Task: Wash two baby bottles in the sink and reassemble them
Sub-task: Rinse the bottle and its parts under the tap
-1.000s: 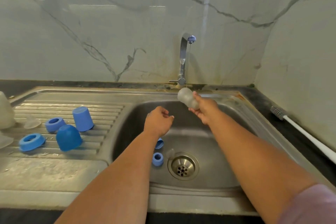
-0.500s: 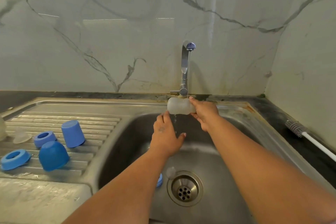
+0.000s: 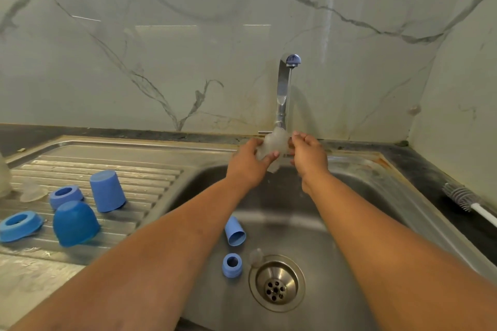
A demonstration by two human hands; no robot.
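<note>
A person stands at a steel sink, seen from their own head looking down. Both hands are raised under the tap, where a thin stream of water falls. The left hand grips a cloudy, see-through baby bottle, fingers curled round its body. The right hand pinches the other side of the same bottle with curled fingers. The bottle is held over the back of the basin, just below the spout.

The task looks to be in its washing stage, with no reassembly begun. On the ribbed draining surface to the left sit loose blue parts: a tall cap upside down, a rounded cap, a ring and a wider ring. A clear teat lies beside them, and a pale shape at the far left edge may be the second bottle; it is too cut off to tell. In the basin near the drain lie two small blue pieces and, probably not yet rinsed. A bottle brush rests on the dark counter to the right, untouched.

Still left, by my judgement: finish rinsing, wash the remaining parts, then screw everything together.
</note>
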